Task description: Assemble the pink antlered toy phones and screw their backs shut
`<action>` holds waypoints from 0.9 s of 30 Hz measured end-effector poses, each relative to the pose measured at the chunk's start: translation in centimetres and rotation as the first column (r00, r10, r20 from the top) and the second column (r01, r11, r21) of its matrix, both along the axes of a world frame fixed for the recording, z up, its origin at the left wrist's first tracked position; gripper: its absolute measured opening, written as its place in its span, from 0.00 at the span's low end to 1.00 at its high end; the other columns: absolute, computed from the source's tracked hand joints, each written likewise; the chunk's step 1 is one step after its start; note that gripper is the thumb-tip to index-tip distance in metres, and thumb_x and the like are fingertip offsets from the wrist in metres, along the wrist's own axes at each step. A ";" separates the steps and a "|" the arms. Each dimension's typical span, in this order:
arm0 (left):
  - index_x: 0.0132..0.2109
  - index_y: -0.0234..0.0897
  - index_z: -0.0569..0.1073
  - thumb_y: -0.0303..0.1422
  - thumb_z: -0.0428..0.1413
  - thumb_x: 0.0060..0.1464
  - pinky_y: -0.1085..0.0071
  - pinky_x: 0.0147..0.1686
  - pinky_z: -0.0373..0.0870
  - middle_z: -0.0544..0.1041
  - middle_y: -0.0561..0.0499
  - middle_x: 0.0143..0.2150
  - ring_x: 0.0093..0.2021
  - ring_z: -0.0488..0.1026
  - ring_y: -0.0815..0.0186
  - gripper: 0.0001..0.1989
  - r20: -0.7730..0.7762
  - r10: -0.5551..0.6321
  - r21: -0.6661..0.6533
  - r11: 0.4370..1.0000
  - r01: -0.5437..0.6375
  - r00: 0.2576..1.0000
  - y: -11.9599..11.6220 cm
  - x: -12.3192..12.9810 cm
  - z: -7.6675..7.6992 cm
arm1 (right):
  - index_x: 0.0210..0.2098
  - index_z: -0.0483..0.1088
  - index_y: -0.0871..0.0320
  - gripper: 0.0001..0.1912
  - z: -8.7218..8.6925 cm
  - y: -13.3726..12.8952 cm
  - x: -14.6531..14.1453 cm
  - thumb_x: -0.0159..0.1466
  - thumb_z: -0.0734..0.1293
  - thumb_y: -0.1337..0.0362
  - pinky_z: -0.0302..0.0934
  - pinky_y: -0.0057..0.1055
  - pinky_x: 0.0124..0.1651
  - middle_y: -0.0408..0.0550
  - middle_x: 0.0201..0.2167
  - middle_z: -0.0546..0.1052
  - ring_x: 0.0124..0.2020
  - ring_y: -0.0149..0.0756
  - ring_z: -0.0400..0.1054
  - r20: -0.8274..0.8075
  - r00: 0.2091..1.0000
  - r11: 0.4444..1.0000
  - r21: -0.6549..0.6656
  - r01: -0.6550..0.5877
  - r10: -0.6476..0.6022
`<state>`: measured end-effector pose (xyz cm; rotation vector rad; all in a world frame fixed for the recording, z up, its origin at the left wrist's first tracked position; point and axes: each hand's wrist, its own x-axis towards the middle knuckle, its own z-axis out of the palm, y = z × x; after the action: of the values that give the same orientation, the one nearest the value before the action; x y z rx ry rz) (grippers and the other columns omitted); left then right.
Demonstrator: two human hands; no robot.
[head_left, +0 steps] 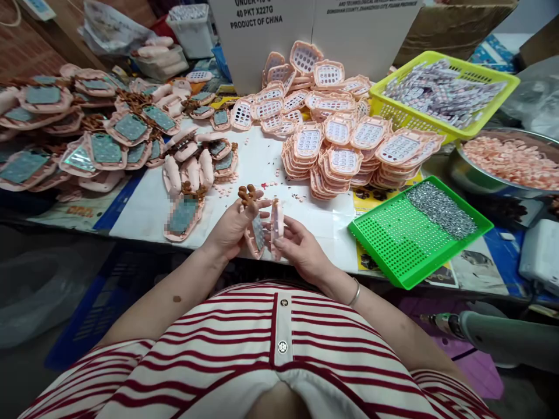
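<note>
Near the table's front edge, my left hand (pixel 233 227) grips a pink plastic shell half (pixel 255 237) with a brown antler-shaped top and a circuit board inside. My right hand (pixel 301 247) holds a second pink shell half (pixel 276 230) upright, edge-on to me. The two halves stand close, facing each other with a small gap. To the left lies another pink shell with a board (pixel 186 215). Stacks of pink button-faced covers (pixel 345 160) sit beyond my right hand.
A green tray (pixel 406 247) with small metal screws (pixel 441 209) lies at right. Behind it are a yellow basket (pixel 484 113) of patterned strips and a metal bowl (pixel 469 166) of small pink parts. Board-filled shells (pixel 107 148) pile up at left. A power screwdriver (pixel 449 323) appears lower right.
</note>
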<state>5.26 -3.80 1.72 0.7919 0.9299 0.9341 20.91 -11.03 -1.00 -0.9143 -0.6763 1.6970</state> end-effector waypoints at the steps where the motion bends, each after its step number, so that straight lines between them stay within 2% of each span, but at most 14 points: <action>1: 0.53 0.36 0.74 0.50 0.73 0.34 0.68 0.39 0.76 0.77 0.42 0.53 0.44 0.77 0.61 0.40 -0.015 0.000 0.023 1.000 0.000 1.000 -0.2 0.2 0.0 | 0.56 0.67 0.51 0.38 -0.1 0.1 -0.2 0.48 0.80 0.58 0.71 0.39 0.57 0.48 0.53 0.78 0.50 0.37 0.76 0.025 1.000 1.000 0.018 0.006 -0.006; 4: 0.54 0.37 0.73 0.51 0.72 0.33 0.67 0.42 0.75 0.77 0.41 0.54 0.48 0.76 0.57 0.41 -0.050 -0.023 0.053 0.998 0.026 0.998 -0.7 0.8 0.3 | 0.57 0.66 0.51 0.39 -0.2 0.1 -0.5 0.48 0.80 0.58 0.65 0.45 0.65 0.49 0.57 0.75 0.54 0.39 0.74 0.079 0.997 0.998 0.058 -0.013 0.009; 8: 0.54 0.38 0.72 0.54 0.71 0.32 0.64 0.44 0.74 0.75 0.39 0.57 0.53 0.75 0.51 0.44 -0.068 -0.082 0.072 0.994 0.087 0.994 -1.1 1.4 1.0 | 0.59 0.62 0.50 0.41 -0.3 -0.1 -0.7 0.50 0.80 0.58 0.65 0.45 0.65 0.52 0.61 0.71 0.57 0.40 0.72 0.086 0.996 0.995 0.088 -0.039 0.031; 12: 0.54 0.37 0.70 0.57 0.70 0.30 0.65 0.46 0.73 0.73 0.37 0.59 0.56 0.73 0.50 0.46 -0.088 -0.062 0.096 0.993 0.070 0.994 -1.6 2.3 1.3 | 0.60 0.60 0.52 0.44 -0.6 -0.2 -1.0 0.48 0.80 0.59 0.64 0.45 0.65 0.54 0.62 0.69 0.56 0.40 0.72 0.089 0.996 0.991 0.130 -0.036 0.025; 16: 0.52 0.37 0.71 0.59 0.69 0.31 0.64 0.50 0.71 0.71 0.37 0.62 0.61 0.69 0.49 0.44 -0.118 0.000 0.105 0.994 0.013 0.993 -2.4 3.1 1.3 | 0.59 0.61 0.52 0.45 -0.6 -0.2 -1.0 0.46 0.81 0.59 0.63 0.45 0.65 0.53 0.59 0.71 0.54 0.39 0.72 0.109 0.994 0.990 0.140 -0.026 0.010; 19: 0.52 0.36 0.73 0.60 0.65 0.39 0.64 0.56 0.69 0.71 0.39 0.63 0.63 0.68 0.51 0.40 -0.087 -0.038 0.128 0.991 0.049 0.996 -2.4 2.8 1.3 | 0.56 0.63 0.52 0.41 -0.4 -0.4 -0.6 0.46 0.81 0.60 0.63 0.42 0.63 0.50 0.54 0.73 0.52 0.37 0.72 0.116 0.993 0.994 0.110 -0.006 -0.007; 21: 0.54 0.37 0.74 0.53 0.67 0.44 0.65 0.56 0.69 0.74 0.41 0.60 0.61 0.70 0.55 0.35 -0.011 -0.111 0.113 0.987 0.111 0.994 -2.0 2.1 1.2 | 0.54 0.65 0.53 0.37 -0.3 -0.5 -0.3 0.48 0.80 0.59 0.64 0.40 0.62 0.48 0.51 0.75 0.50 0.35 0.72 0.096 0.995 0.995 0.094 -0.014 0.005; 24: 0.51 0.37 0.76 0.41 0.72 0.42 0.64 0.51 0.73 0.80 0.42 0.53 0.53 0.76 0.57 0.29 0.106 -0.208 0.022 0.978 0.207 0.972 -1.4 1.0 0.7 | 0.50 0.68 0.54 0.31 -0.2 -0.6 0.1 0.50 0.79 0.57 0.65 0.37 0.58 0.45 0.45 0.76 0.46 0.34 0.72 0.059 0.995 0.990 0.111 -0.086 0.080; 27: 0.43 0.35 0.78 0.41 0.74 0.36 0.65 0.43 0.77 0.82 0.43 0.47 0.47 0.79 0.57 0.26 0.186 -0.195 -0.051 0.977 0.208 0.963 -1.2 0.8 -0.1 | 0.46 0.69 0.57 0.25 0.0 -0.6 0.4 0.55 0.75 0.51 0.65 0.35 0.54 0.44 0.41 0.75 0.43 0.34 0.69 0.151 0.974 0.958 0.208 -0.195 0.166</action>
<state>6.01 -4.99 1.58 0.7157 0.7061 0.7764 21.28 -11.68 -0.98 -0.8309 -1.0453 1.6880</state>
